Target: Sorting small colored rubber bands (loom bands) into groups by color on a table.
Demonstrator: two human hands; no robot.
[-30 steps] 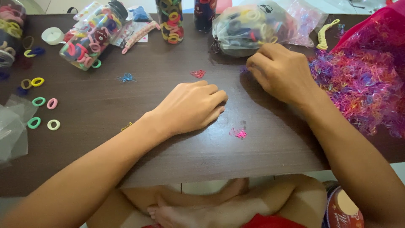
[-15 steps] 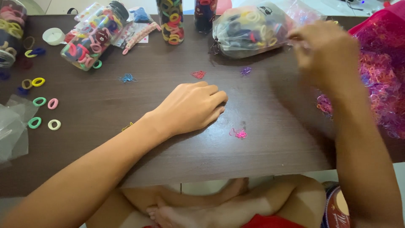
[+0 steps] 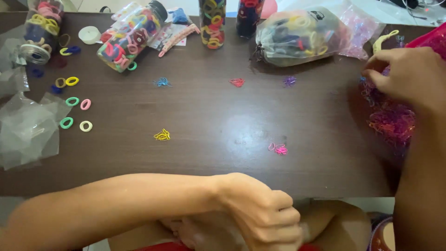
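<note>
My left hand [image 3: 265,216] hangs below the near edge of the dark wooden table [image 3: 218,176], curled into a loose fist with nothing visible in it. My right hand [image 3: 409,74] is at the far right, fingers bent and tips pressed into a heap of tiny pink and purple elastic bands [image 3: 392,122]. Whether it holds any band is hidden. Small sorted clusters of bands lie on the table: yellow [image 3: 162,135], pink [image 3: 278,148], red [image 3: 237,82], purple [image 3: 290,81] and blue [image 3: 162,82].
A clear bag of hair ties [image 3: 302,37], a tipped jar of ties [image 3: 130,35] and two upright tubes [image 3: 213,21] line the far edge. Loose ring ties [image 3: 74,111] and crumpled plastic sheets [image 3: 25,130] lie at the left. My legs show under the table.
My left hand has drawn back from the middle of the table to below its near edge. The right hand moved from the table centre right to the band heap. The camera view shifted.
</note>
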